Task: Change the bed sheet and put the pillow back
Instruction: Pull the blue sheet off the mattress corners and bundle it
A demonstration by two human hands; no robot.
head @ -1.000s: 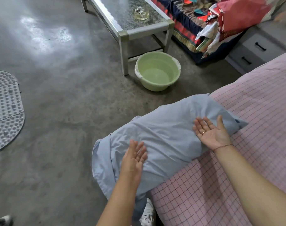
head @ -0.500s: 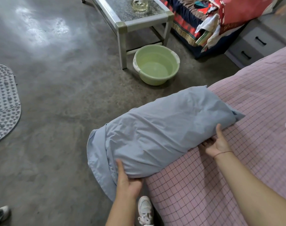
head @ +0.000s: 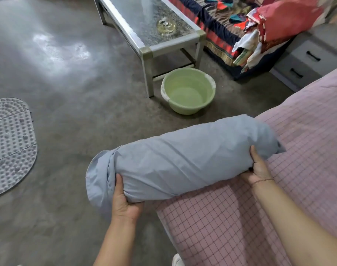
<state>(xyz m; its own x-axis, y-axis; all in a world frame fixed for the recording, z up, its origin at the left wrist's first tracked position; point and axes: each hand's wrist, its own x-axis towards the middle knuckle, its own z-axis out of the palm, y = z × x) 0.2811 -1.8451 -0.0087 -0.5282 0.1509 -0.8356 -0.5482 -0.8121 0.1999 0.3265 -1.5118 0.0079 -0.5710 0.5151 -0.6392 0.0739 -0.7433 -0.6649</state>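
Open 1 second ago, your left hand [head: 125, 204] and right hand [head: 259, 169] now grip the pillow [head: 183, 162], lower centre. Placing it likely comes next.

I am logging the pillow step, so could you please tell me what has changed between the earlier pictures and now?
A second ago both hands were open above the pillow. Now the left hand grips it near the loose end and the right hand grips the other end, apparently lifting it. The pink checked sheet, green basin and glass table stay put.
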